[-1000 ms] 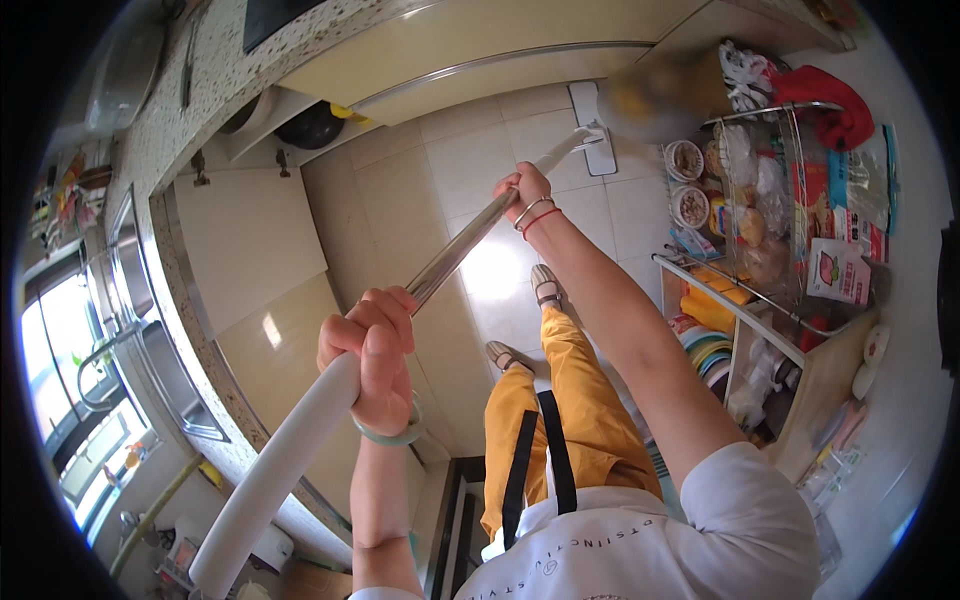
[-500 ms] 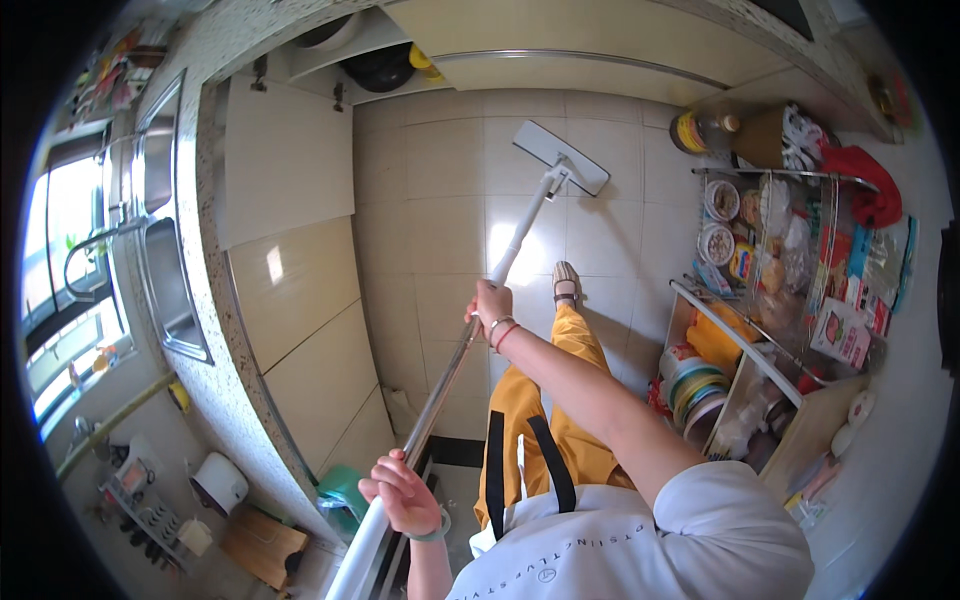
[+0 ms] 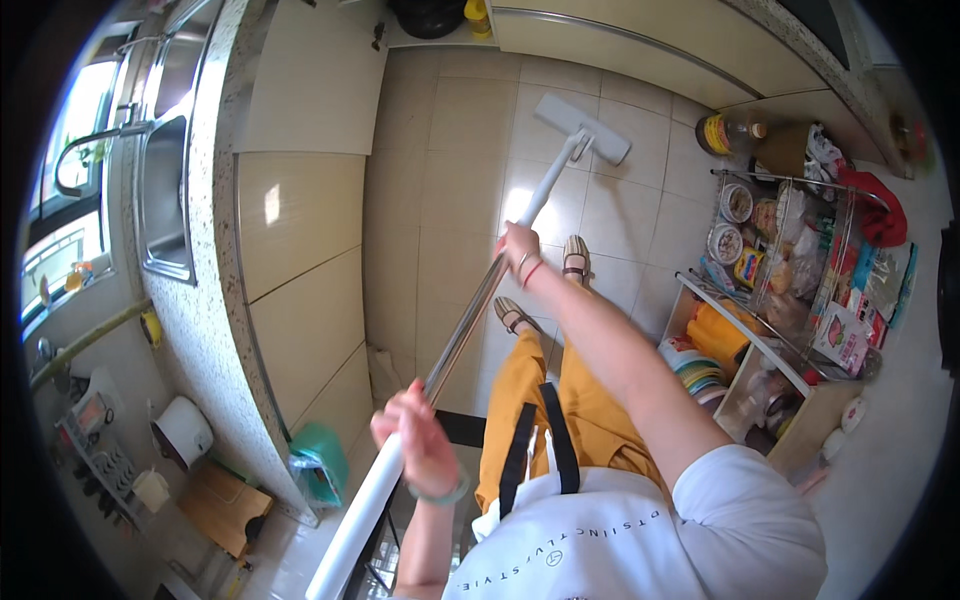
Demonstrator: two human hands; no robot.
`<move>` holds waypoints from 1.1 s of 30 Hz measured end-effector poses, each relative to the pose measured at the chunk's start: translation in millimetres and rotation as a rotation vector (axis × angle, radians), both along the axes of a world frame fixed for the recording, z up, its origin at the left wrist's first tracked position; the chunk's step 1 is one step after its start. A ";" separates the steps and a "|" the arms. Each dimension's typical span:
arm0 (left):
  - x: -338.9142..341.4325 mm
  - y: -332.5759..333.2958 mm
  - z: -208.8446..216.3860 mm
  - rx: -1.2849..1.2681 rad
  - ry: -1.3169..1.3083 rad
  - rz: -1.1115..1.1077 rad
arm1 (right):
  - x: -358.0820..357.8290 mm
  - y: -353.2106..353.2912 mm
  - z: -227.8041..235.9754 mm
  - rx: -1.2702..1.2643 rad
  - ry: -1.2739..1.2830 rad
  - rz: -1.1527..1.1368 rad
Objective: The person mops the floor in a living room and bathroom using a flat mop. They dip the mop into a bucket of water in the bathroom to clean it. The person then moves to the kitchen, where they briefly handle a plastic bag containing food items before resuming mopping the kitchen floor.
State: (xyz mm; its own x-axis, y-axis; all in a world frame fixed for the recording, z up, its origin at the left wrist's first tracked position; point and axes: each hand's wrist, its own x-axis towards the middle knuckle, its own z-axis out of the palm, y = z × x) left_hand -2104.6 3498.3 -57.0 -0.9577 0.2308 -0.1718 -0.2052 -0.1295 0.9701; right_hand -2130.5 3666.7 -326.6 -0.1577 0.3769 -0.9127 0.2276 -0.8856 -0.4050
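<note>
A flat mop [image 3: 549, 185] with a white and metal pole slants from the lower left to a rectangular head that lies on the tiles ahead of my feet. Partway down the pole, my right hand [image 3: 519, 249] is wrapped round it, where the metal tube meets the white lower section. My left hand [image 3: 418, 440], slightly blurred, is curled at the top of the metal tube, by the thick white handle. Both hands are closed on the pole. A bracelet circles each wrist.
Cabinets and a counter with a steel sink [image 3: 165, 215] run along the left. A wire rack [image 3: 785, 178] of packages and jars stands at right, above a bin of stacked bowls. A green bin [image 3: 319, 467] sits by the counter's near end. An upper-left cabinet door [image 3: 312, 85] hangs open.
My left foot has come forward into view beside the right one. Mop and hands now appear slightly higher and farther right, as the whole view has shifted and turned.
</note>
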 end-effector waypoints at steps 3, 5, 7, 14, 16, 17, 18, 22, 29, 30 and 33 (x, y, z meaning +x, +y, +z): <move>15.0 -46.8 56.2 -0.136 0.039 0.088 | 6.1 -76.4 48.7 -0.221 -0.032 -0.002; 18.2 -53.7 64.3 -0.146 0.058 0.130 | 9.5 -92.2 55.8 -0.256 0.008 0.004; 14.9 -55.1 51.7 -0.104 0.096 0.131 | 8.9 -88.4 52.0 -0.253 -0.003 0.036; -23.6 62.3 -74.9 -0.210 0.210 -0.406 | -5.7 69.2 -27.0 -0.037 0.003 0.073; -29.5 75.9 -121.7 0.098 0.352 -0.408 | -9.7 72.7 -22.8 -0.058 0.093 0.010; -23.9 80.5 -120.4 0.191 0.293 -0.350 | -5.6 76.5 -18.6 -0.093 0.111 -0.011; -22.4 80.6 -120.0 0.101 0.217 -0.343 | -10.5 86.6 -15.9 -0.009 0.050 0.100; -7.7 43.6 -72.0 -0.238 -0.041 -0.244 | 6.7 19.7 -14.9 -0.046 0.076 0.052; 31.3 -29.7 -16.8 -0.259 0.029 0.032 | 16.4 -92.1 54.1 -0.230 -0.024 0.150; 26.1 -29.0 -31.2 -0.208 0.072 -0.002 | 10.5 -83.8 50.5 -0.245 -0.007 0.140; 14.7 18.6 -78.9 -0.204 0.062 -0.112 | 0.7 -11.8 -8.9 -0.145 0.074 0.153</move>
